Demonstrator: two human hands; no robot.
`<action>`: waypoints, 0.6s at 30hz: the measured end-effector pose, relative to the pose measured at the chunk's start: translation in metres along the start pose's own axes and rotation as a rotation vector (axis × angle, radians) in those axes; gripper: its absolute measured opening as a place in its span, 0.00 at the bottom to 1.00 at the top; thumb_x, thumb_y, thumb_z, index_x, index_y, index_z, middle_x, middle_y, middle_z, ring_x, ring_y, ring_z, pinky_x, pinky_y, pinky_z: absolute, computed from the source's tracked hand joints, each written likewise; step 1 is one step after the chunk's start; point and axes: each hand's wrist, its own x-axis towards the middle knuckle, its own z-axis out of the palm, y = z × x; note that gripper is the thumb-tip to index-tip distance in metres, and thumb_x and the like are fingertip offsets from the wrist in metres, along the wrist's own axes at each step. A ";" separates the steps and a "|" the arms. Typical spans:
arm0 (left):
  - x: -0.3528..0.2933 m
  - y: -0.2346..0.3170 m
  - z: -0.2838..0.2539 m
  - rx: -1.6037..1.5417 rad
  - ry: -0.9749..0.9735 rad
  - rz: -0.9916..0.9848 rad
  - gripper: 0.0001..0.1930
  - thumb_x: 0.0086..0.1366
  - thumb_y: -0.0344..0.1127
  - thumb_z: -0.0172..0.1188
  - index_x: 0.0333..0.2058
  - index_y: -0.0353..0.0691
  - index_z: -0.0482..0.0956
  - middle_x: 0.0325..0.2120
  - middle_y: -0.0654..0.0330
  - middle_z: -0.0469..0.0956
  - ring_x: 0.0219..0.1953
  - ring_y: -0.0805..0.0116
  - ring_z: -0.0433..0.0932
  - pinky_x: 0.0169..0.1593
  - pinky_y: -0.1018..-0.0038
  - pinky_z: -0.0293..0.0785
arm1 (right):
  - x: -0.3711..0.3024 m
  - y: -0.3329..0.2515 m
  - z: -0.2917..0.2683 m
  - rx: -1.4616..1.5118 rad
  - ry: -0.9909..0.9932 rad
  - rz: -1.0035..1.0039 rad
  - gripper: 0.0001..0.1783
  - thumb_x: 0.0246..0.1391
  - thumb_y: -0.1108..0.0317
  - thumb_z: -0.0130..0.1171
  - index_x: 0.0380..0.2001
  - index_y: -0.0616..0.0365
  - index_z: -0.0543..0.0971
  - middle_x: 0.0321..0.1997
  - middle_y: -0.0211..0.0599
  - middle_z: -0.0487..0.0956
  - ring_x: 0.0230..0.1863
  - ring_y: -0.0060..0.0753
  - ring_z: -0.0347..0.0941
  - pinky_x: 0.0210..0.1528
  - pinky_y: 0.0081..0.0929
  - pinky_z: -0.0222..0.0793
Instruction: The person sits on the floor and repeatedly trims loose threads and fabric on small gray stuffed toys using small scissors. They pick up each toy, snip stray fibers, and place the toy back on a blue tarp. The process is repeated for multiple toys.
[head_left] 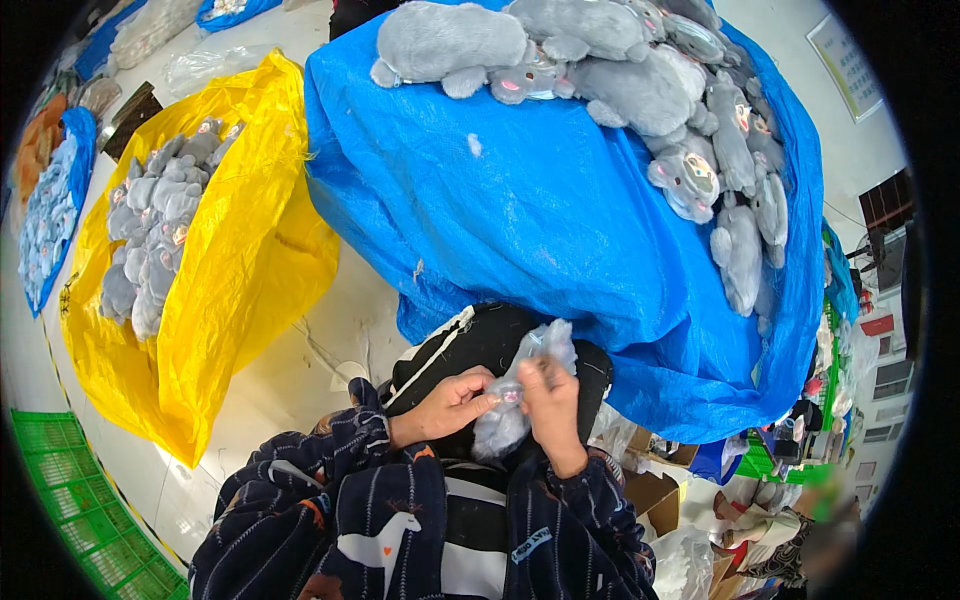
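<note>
A small grey plush toy (500, 430) with a pink patch lies across my lap, on black trousers. My left hand (452, 405) grips its left side, with thumb and fingers closed beside the pink patch. On the other side, my right hand (550, 398) is closed in a pinch over the toy's fur. Whether a needle or thread is between those fingertips is too small to tell. The toy's far end (558, 340) shows beyond my right hand, and part of its middle is hidden under the fingers.
Ahead, a large blue sack (480, 200) holds many grey plush toys (450, 45). To the left stands a yellow sack (240, 310) with smaller grey plush pieces. Green crates (80, 510) sit at lower left; cardboard boxes (655, 500) and another person (780, 540) are at lower right.
</note>
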 end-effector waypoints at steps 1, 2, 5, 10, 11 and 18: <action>0.000 0.000 -0.001 0.029 0.005 -0.005 0.09 0.68 0.32 0.51 0.42 0.34 0.73 0.35 0.65 0.66 0.38 0.80 0.65 0.40 0.81 0.62 | 0.001 -0.009 -0.002 0.388 -0.008 0.106 0.14 0.59 0.59 0.56 0.23 0.52 0.70 0.17 0.19 0.61 0.16 0.12 0.56 0.16 0.15 0.50; 0.002 0.000 -0.001 0.054 0.003 -0.009 0.08 0.68 0.32 0.51 0.42 0.34 0.74 0.35 0.65 0.66 0.38 0.80 0.65 0.40 0.81 0.62 | 0.003 -0.017 -0.008 0.479 -0.038 0.103 0.18 0.61 0.55 0.52 0.20 0.49 0.64 0.17 0.18 0.59 0.14 0.11 0.50 0.14 0.14 0.43; 0.003 -0.001 -0.003 0.144 0.035 0.009 0.07 0.67 0.31 0.51 0.40 0.34 0.74 0.35 0.67 0.65 0.37 0.81 0.64 0.40 0.82 0.62 | -0.003 -0.036 -0.025 0.580 -0.126 0.069 0.21 0.63 0.54 0.47 0.18 0.47 0.59 0.15 0.19 0.53 0.13 0.13 0.45 0.14 0.15 0.43; 0.006 -0.003 0.002 0.041 0.113 0.059 0.07 0.66 0.32 0.54 0.36 0.34 0.73 0.31 0.67 0.65 0.31 0.82 0.61 0.34 0.84 0.59 | 0.007 -0.034 -0.030 -0.113 0.198 -0.344 0.08 0.53 0.71 0.60 0.31 0.66 0.76 0.21 0.30 0.74 0.20 0.21 0.68 0.24 0.18 0.65; 0.007 -0.003 -0.001 0.101 0.115 0.088 0.07 0.66 0.32 0.54 0.37 0.34 0.74 0.31 0.67 0.65 0.30 0.82 0.60 0.33 0.84 0.58 | 0.007 -0.032 -0.034 -0.267 0.173 -0.420 0.08 0.51 0.72 0.61 0.31 0.67 0.76 0.22 0.32 0.74 0.20 0.23 0.69 0.24 0.20 0.65; 0.003 0.009 0.004 0.047 0.133 0.050 0.07 0.66 0.31 0.54 0.37 0.34 0.74 0.33 0.64 0.65 0.34 0.80 0.64 0.37 0.83 0.61 | 0.004 -0.027 -0.024 -0.559 -0.144 -0.525 0.09 0.44 0.72 0.66 0.29 0.63 0.79 0.22 0.37 0.75 0.22 0.25 0.71 0.24 0.22 0.64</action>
